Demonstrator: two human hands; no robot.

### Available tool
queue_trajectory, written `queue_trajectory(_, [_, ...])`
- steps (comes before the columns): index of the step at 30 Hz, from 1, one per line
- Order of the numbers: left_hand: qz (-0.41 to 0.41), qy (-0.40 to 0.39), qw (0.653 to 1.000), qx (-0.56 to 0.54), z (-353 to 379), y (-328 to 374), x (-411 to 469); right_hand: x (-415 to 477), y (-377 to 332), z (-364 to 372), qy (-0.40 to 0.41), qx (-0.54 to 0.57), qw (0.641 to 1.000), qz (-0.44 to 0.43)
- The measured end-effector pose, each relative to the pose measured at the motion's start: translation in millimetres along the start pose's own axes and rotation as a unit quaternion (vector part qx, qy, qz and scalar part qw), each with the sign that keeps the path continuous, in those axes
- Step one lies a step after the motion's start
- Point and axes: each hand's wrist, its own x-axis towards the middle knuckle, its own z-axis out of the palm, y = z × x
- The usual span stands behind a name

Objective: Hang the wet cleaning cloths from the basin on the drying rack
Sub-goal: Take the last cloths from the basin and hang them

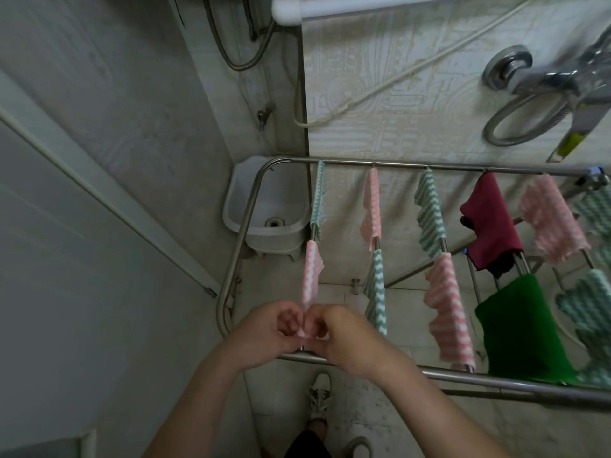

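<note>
A pink-and-white striped cloth point(312, 276) hangs over the leftmost bar of the steel drying rack point(243, 226), near its front rail. My left hand point(267, 332) and my right hand point(344, 338) both pinch the near end of this cloth, one on each side of the bar. Further back on the same bar hangs a green striped cloth point(319, 196). Several more pink, green striped, maroon point(492, 223) and plain green point(522, 328) cloths hang on the bars to the right. The grey basin point(238, 206) sits on the floor behind the rack and looks empty.
A closed door point(82, 226) stands on the left. Tiled wall, a shower mixer with hose point(529, 81) and a white pipe point(330, 6) are behind the rack. My shoe point(320, 398) is on the tiled floor under the front rail.
</note>
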Motion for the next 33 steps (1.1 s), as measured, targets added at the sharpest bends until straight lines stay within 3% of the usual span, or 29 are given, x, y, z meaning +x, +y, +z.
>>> queue_trajectory(4, [0.025,0.082,0.996,0.027,8,-7,-5,-4,0,10,0.075,-0.054,0.994,-0.050])
queue_trajectory(7, [0.087,0.141,0.976,0.140,12,-8,-8,-9,-1,17,0.133,-0.125,0.978,-0.097])
queue_trajectory(9, [0.136,0.151,0.956,0.211,15,-9,-11,-13,-2,21,0.166,-0.165,0.964,-0.125])
queue_trajectory(12, [0.166,0.123,0.950,0.234,16,-13,-15,-18,1,24,0.170,-0.178,0.959,-0.141])
queue_trajectory(16, [0.131,0.095,0.969,0.186,12,-5,-16,-27,1,15,0.154,-0.078,0.982,-0.079])
queue_trajectory(20, [0.104,0.180,0.967,0.147,16,5,-15,-34,11,-3,0.307,-0.077,0.949,0.011])
queue_trajectory(22, [0.076,0.188,0.966,0.159,22,7,-13,-39,18,-13,0.337,-0.089,0.933,0.094])
queue_trajectory(26, [0.050,0.164,0.969,0.179,29,4,-9,-45,28,-13,0.257,-0.093,0.943,0.187])
queue_trajectory(33, [0.026,0.105,0.975,0.192,27,4,-4,-43,34,-5,0.251,-0.109,0.943,0.192])
